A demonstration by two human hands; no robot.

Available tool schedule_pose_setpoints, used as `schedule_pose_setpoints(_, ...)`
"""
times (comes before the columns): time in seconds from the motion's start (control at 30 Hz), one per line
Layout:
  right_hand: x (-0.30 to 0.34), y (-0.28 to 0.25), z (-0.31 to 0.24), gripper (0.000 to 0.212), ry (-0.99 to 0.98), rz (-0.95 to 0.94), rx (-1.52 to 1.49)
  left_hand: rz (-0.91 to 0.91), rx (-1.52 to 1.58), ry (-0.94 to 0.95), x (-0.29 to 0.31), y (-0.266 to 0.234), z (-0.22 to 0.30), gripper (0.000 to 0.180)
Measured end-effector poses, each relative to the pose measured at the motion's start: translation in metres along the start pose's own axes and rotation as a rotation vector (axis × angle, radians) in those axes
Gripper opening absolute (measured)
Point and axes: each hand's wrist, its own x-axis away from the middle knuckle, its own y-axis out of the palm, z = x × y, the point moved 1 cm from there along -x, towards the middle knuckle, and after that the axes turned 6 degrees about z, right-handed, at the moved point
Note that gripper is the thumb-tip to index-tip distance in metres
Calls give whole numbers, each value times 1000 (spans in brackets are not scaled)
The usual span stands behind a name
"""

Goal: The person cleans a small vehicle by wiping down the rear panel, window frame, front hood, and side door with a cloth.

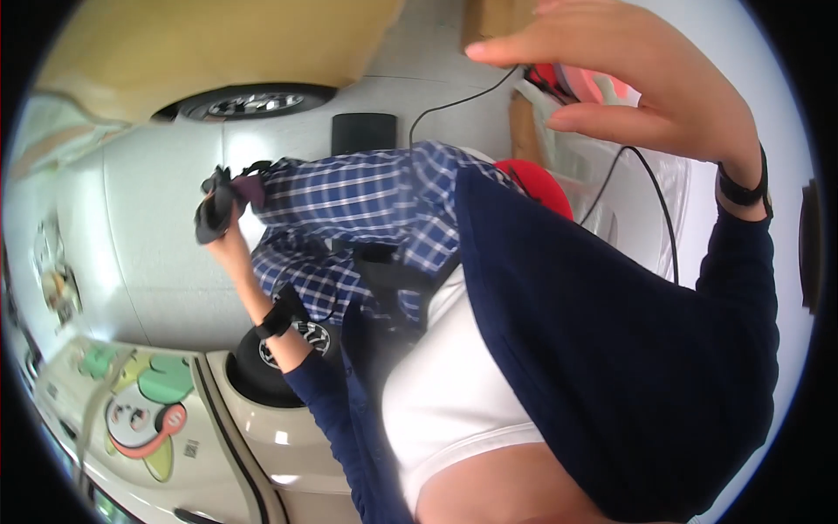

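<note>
My left hand (229, 251), with a black band at the wrist, reaches out at the left beyond my blue plaid trousers (345, 192). It appears to grip a dark grey and black object (215, 212) with small knobs or straps, whose kind I cannot make out. That object covers most of the fingers. A purple patch (250, 189) shows between it and the trouser leg. Raised at the upper right, my right hand (642, 83) is open, thumb and forefinger spread apart, holding nothing. It also has a black wristband, and red and pink things (594, 85) show behind it.
A tan car (227, 48) stands at the upper left, a cream car (271, 437) with cartoon decals at the lower left. Beside my legs lie a flat black rectangle (362, 133) and a red rounded thing (541, 188). Black cable (650, 188) crosses clear plastic (624, 218). Cardboard (491, 28) is farther off.
</note>
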Motion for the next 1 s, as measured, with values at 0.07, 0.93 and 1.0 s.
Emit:
schedule_pose_setpoints(0.07,28,10,4,51,-26,101,-47,-77,-53,27,1,1,13,28)
schedule_pose_setpoints(0.93,48,237,69,62,-23,-392,26,-71,-143,47,61,-28,60,28)
schedule_pose_setpoints(1.0,37,254,58,50,7,-492,42,-13,-162,19,69,-41,54,30)
